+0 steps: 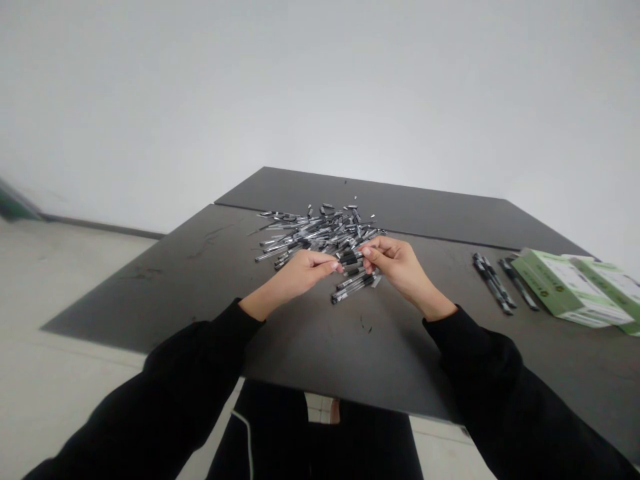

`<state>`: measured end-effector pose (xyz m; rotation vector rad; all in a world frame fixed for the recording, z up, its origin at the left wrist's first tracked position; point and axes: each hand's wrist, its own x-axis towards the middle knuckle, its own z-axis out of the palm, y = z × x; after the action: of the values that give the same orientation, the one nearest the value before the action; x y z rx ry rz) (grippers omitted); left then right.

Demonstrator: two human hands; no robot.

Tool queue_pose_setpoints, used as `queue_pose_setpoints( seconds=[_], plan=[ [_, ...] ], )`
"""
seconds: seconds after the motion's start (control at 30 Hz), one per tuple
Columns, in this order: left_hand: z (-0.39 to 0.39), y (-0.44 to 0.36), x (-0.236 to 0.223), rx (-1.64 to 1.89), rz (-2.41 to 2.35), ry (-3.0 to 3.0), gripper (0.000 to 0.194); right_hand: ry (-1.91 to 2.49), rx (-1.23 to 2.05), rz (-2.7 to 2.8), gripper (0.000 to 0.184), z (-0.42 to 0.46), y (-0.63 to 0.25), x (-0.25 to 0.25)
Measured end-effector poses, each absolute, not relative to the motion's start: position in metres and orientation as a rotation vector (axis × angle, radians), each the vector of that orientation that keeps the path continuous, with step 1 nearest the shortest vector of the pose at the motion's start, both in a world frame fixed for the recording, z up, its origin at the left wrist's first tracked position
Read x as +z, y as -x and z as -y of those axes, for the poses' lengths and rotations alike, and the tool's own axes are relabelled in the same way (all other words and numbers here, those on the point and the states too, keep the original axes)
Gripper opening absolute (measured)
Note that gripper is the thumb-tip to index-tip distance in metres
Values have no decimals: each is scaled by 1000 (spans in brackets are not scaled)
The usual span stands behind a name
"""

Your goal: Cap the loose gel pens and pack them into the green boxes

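Illumination is moderate and diffuse, consistent with overhead light. The wall (320,87) reads pale grey, evenly lit, slightly darker toward the upper corners. A soft-edged shadow falls on the bench (300,340) beside the right sleeve (500,373). Small highlights appear on the pens (320,233). Black sleeves retain little detail. Wide-angle distortion stretches the left and right margins. The green patch (15,205) at far left is smeared; print on the boxes (565,290) at right is unreadable.
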<state>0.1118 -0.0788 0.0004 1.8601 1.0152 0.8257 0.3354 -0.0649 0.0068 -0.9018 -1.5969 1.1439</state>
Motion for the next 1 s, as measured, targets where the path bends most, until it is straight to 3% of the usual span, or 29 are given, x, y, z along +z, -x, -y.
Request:
queue_pose_setpoints(
  seconds=[0.23,0.43,0.57,0.67,0.83,1.0],
  plan=[
    [84,-117,1,840,-986,-1856,33,885,1214,1569,44,64,-340,13],
    [88,-140,-9,937,-816,-1571,46,838,1271,1587,49,87,-319,17],
    [87,-135,-21,872,-846,-1646,48,1011,991,1714,53,94,-330,20],
    [83,-128,-25,913,-833,-1562,44,1259,677,1569,52,77,-388,27],
    [86,-128,-17,787,-805,-1569,42,2230,-59,1489,32,55,-511,21],
    [93,-129,-9,724,-862,-1690,41,2588,-111,1541,29,60,-544,-7]
  ],
)
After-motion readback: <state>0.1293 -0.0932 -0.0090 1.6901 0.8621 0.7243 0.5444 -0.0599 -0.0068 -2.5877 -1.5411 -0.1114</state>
